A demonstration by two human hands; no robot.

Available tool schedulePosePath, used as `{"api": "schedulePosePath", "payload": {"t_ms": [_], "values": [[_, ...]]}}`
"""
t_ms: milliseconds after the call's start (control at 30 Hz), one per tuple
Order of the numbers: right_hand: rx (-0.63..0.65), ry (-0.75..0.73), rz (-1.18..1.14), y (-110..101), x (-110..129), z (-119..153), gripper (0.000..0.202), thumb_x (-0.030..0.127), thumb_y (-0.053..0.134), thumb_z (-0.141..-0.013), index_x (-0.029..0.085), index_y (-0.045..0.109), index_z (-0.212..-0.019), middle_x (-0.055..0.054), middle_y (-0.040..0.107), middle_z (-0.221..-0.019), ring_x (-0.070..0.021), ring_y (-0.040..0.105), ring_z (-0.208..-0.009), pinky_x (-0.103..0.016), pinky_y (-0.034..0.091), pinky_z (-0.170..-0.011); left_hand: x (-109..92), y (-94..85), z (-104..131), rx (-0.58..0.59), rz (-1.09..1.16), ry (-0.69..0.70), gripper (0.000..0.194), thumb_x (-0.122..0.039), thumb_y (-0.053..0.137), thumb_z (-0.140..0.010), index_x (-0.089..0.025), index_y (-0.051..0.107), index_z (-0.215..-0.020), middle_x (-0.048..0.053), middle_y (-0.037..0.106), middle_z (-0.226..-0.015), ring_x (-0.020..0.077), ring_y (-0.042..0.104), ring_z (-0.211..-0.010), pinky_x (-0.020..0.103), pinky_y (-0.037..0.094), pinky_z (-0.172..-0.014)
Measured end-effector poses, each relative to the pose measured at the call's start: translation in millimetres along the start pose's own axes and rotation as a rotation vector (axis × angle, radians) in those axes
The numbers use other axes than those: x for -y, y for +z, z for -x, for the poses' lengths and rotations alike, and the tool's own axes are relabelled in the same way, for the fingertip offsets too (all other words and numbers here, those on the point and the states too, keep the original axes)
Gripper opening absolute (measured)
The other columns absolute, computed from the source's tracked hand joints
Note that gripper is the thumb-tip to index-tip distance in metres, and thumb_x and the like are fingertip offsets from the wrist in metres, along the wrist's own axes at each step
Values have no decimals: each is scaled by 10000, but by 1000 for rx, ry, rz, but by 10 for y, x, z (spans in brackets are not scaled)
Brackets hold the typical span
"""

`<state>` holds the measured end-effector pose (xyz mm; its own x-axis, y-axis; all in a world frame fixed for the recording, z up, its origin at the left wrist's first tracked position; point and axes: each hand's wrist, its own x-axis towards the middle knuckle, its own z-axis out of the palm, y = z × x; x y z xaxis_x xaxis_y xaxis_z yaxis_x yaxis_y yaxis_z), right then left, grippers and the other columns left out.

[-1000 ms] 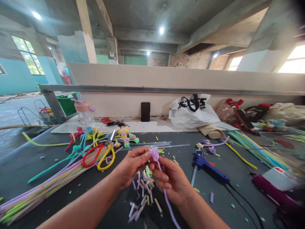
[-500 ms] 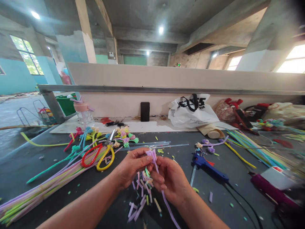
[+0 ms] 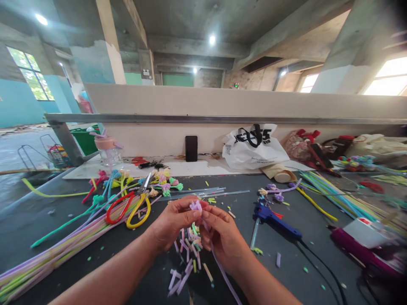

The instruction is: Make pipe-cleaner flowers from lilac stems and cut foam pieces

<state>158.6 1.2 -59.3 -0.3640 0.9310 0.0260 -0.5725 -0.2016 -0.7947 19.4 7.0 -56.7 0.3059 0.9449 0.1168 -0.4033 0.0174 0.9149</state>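
Observation:
A lilac pipe cleaner (image 3: 196,206) is bunched into a small flower-like cluster at its top, held between both hands at the middle of the view. My left hand (image 3: 174,221) pinches the cluster from the left with thumb and fingers. On the other side, my right hand (image 3: 225,233) closes round the stem just under the cluster, and the stem's long tail runs down past the wrist. Beneath the hands lies a pile of short cut pipe cleaner pieces (image 3: 190,245), mostly lilac. Scissors (image 3: 133,209) with one red and one yellow handle rest to the left.
Long pipe cleaners (image 3: 60,250) lie bundled at left, near finished fuzzy flowers (image 3: 165,180). A blue glue gun (image 3: 278,222) with a cord sits at right, beside a purple tool (image 3: 362,252). Behind stand a black phone (image 3: 191,148), a white bag (image 3: 254,148) and a cup (image 3: 108,148).
The lilac strands at the top now look more curled and compact than the upright loops before. My right hand's fingers have moved up closer to the cluster. The view has shifted slightly.

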Motion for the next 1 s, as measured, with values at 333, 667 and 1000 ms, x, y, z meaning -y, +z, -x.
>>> {"api": "schedulePosePath", "payload": {"t_ms": [333, 667, 1000], "values": [[39, 10, -33, -4, -12, 14, 173, 280, 700, -687, 137, 605, -703, 65, 467, -437, -26, 346, -300, -138, 275, -281, 4, 10, -2, 25, -57, 83, 178, -229, 717, -661, -184, 724, -833, 43, 509, -992, 142, 520, -781, 266, 426, -704], [202, 174, -183, -52, 91, 35, 158, 273, 614, -754, 116, 611, -746, -6, 595, -610, 12, 295, -321, -100, 227, -288, -72, -2, 1, 129, -167, 152, 227, -291, 694, -685, -179, 721, -881, 68, 553, -952, 177, 521, -820, 288, 430, -750], [171, 163, -138, -51, 49, 3, 116, 250, 626, -747, 139, 605, -772, 5, 596, -593, 6, 302, -307, -105, 224, -278, -49, 27, 5, 85, -170, 127, 89, -223, 691, -688, -164, 709, -752, 26, 513, -945, 87, 514, -669, 249, 425, -700]]}}
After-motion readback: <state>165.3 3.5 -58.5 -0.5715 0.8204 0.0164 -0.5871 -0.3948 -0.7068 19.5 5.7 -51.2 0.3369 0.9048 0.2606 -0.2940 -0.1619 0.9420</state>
